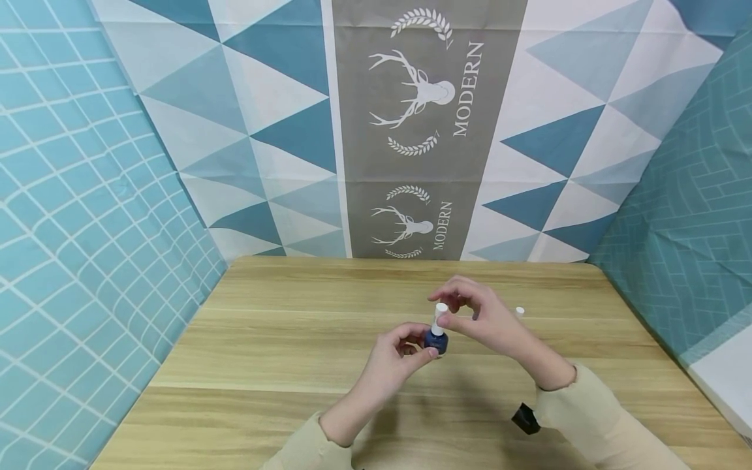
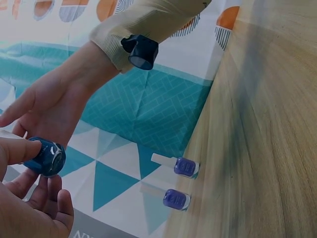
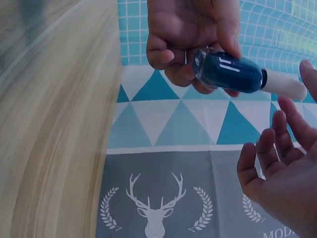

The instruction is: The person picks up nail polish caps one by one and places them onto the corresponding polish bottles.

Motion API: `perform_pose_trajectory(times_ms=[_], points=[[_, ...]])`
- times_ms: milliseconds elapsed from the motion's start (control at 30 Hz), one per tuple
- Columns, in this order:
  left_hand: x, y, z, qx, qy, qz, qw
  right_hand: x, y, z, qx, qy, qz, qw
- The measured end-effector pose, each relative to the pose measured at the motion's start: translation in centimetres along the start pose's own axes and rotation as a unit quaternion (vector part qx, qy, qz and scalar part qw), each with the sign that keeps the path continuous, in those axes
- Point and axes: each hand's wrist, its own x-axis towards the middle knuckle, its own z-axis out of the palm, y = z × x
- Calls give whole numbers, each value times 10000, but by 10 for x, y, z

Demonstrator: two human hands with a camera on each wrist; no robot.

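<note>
My left hand [image 1: 396, 359] holds a dark blue nail polish bottle [image 1: 436, 342] by its glass body, pinched between thumb and fingers. The bottle is raised above the table, its white cap [image 1: 439, 320] pointing up. Around the cap hovers my right hand [image 1: 478, 313], fingers loosely bent and spread. In the right wrist view, the right hand [image 3: 282, 168] has its thumb and index finger close beside the cap [image 3: 285, 85] without a visible grip; whether the thumb touches it I cannot tell. The left hand [image 3: 190, 34] steadies the bottle [image 3: 228, 72] there.
Two purple-blue nail polish bottles [image 2: 186, 167] with white caps stand on the wooden table [image 1: 264, 339]. In the head view, one white cap [image 1: 519, 312] shows behind the right forearm. A white object [image 1: 725, 372] lies at the right edge. Patterned cloths hang around the table.
</note>
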Motion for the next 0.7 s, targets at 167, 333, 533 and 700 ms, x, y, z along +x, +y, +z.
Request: perform_pose_trajectory(times_ms=[167,333,533,700], points=[[0,1,-1,6,-30,28,10000,-2,2,-3,150,-294,-213,9992],[0,3,0,22,-59,14,10000,-4,2,-5,486,-530,-150,9973],[-6,27,0,164,-69,-5,9998,-5,-2,-6,303,-433,-24,9986],[-8,36,-1,196,-63,-7,9998,-4,-2,-6,219,-380,2,9990]])
